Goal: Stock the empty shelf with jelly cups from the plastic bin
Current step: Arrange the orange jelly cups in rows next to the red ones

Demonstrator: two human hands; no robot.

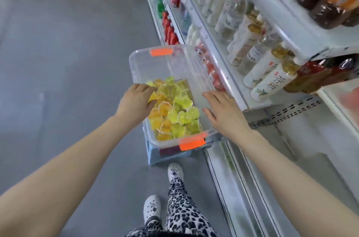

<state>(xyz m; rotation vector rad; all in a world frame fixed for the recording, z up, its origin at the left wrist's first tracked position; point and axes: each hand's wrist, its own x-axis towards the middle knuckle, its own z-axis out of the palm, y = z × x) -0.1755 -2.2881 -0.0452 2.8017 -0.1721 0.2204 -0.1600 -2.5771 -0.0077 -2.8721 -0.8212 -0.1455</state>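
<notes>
The jelly cups (174, 112) are small, dome-shaped tubs of glossy, see-through plastic, filled yellow-green or orange, each with a thin flat sealing rim. They lie jumbled at every angle, some on their sides, some dome up, heaped in the near half of the plastic bin (165, 65). The bin is a clear, smooth-walled rectangular tub with rounded corners and a bright orange latch (192, 142) at each short end. Its long axis runs away from the person, roughly parallel to the shelf fronts. It sits on a pale blue plastic stool (155, 157) on the grey floor (68, 62).

The left grip (136, 100) reaches into the bin from the left, fingers curled down among the cups; whether it has one pinched I cannot tell. The right grip (223, 110) is released, fingers straight and spread over the bin's right rim.

Just right of the bin, the empty shelf (310, 139) is white metal with a perforated back. Above it stand rows of plastic bottles (268, 73) with white labels.
</notes>
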